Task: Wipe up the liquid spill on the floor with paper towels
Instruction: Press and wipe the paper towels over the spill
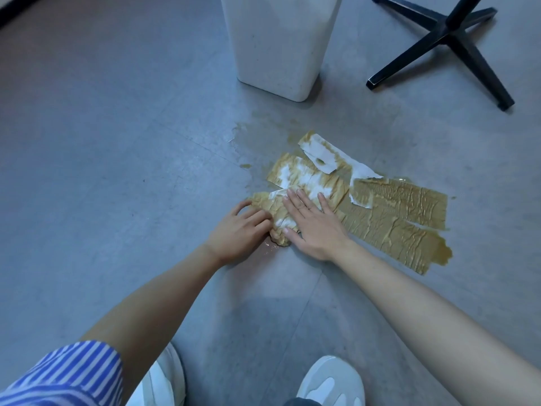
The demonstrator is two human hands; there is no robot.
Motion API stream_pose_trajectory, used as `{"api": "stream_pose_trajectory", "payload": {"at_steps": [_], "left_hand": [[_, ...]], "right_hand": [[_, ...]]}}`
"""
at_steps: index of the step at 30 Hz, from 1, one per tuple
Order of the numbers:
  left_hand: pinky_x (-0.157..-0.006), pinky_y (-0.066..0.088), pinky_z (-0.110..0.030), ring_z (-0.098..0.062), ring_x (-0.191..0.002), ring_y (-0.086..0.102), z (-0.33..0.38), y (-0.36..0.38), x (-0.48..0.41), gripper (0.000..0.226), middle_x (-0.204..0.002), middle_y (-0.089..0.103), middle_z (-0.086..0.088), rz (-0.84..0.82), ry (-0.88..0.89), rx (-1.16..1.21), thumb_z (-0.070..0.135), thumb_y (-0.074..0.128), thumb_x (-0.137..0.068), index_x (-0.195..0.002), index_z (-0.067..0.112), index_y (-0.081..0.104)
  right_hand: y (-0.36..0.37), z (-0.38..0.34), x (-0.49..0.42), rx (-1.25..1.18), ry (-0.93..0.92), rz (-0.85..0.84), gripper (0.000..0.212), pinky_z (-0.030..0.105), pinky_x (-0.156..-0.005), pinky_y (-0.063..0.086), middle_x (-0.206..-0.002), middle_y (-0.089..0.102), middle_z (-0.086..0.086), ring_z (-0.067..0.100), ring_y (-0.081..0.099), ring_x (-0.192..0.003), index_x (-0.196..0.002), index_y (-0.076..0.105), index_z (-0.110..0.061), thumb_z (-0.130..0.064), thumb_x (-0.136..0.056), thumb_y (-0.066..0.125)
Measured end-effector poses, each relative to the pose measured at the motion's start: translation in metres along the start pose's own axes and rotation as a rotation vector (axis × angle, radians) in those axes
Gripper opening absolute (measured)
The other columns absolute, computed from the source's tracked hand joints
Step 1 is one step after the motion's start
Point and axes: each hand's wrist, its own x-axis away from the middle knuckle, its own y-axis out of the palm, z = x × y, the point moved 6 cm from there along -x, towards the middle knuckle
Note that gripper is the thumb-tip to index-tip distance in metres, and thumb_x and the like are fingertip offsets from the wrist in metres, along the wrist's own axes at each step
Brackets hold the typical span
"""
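Note:
Several paper towels (392, 209) lie flat on the grey floor, soaked brown, with a few white patches left near their far edge. A brown liquid spill (443, 254) shows past their right end, and thin wet streaks (248, 127) reach toward the bin. My right hand (313, 221) lies flat, palm down, fingers spread, on the left part of the towels. My left hand (240, 230) is beside it, fingers curled onto the bunched left end of the towels (279, 212).
A white plastic bin (278, 45) stands just beyond the spill. A black cross-shaped chair base (448, 39) sits at the far right. My two white shoes (330, 382) are at the bottom edge, close behind my arms.

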Motion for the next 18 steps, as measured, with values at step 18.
{"api": "stream_pose_trajectory", "payload": {"at_steps": [18], "left_hand": [[-0.071,0.044,-0.029,-0.022,-0.064,0.053,-0.002,-0.018,0.011,0.041,-0.073,0.056,-0.003,-0.05,0.266,0.089,0.016,0.022,-0.104,-0.09,0.009,0.059]], "right_hand": [[0.015,-0.029,0.016,0.037,-0.096,0.017,0.074,0.046,-0.117,-0.01,-0.156,-0.019,-0.006,0.015,-0.016,-0.145,-0.152,-0.008,-0.021,-0.056,-0.088,0.003]]}}
